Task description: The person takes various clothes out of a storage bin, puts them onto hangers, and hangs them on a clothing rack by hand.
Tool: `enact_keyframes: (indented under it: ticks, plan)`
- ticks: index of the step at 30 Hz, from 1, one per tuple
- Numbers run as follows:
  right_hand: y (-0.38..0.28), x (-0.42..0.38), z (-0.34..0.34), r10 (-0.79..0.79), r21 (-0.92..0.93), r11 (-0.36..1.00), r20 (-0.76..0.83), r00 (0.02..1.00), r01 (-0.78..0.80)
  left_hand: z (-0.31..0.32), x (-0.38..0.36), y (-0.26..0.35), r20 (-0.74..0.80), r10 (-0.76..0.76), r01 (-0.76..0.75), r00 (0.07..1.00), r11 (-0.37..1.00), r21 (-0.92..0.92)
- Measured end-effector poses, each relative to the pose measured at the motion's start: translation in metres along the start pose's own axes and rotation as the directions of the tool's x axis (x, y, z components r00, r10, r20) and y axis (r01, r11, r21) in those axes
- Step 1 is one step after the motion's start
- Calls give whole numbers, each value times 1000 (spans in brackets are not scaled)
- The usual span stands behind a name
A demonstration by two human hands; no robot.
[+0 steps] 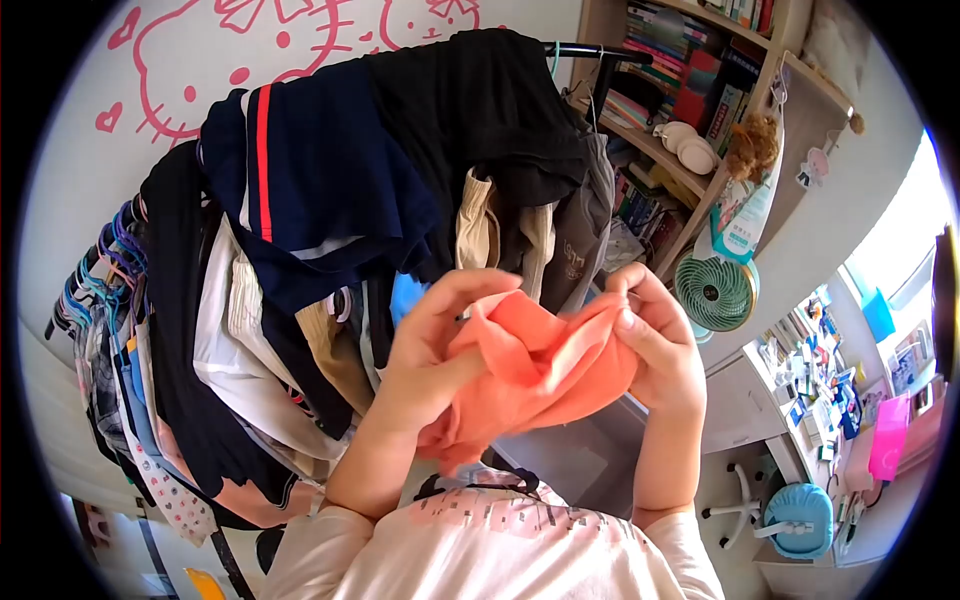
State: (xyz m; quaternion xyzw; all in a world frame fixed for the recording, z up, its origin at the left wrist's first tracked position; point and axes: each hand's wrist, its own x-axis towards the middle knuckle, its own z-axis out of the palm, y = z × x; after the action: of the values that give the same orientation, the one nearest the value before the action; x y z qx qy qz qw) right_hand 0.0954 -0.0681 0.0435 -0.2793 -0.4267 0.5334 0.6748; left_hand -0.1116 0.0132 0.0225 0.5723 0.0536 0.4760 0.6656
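Observation:
An orange-pink cloth (540,370) is bunched up in front of my chest, between both hands. My left hand (435,345) is wrapped round its left side, with part of the palm and thumb behind or inside the folds. My right hand (655,340) pinches the upper right edge between thumb and fingers. Just behind the cloth hang beige garments (478,222) and a grey garment (582,225) on a clothes rack.
Dark trousers (480,105) and a navy garment with a red stripe (310,180) lie over the rack rail (590,50). A bookshelf (660,155), green fan (716,292), cluttered desk (795,455) and blue chair (800,520) stand to the right.

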Motion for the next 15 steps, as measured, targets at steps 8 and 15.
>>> enact_keyframes:
  ticks: [8, 15]
  plan:
    - [10, -4, 32, -164, -523, 821, 169, 972, 230, 29, 11, -32, -47, 341, -300, 939, 877, 377]
    - [-18, -16, 8, -456, -507, 762, 24, 890, 404, 54, 16, -54, 292, 227, -315, 929, 899, 306]
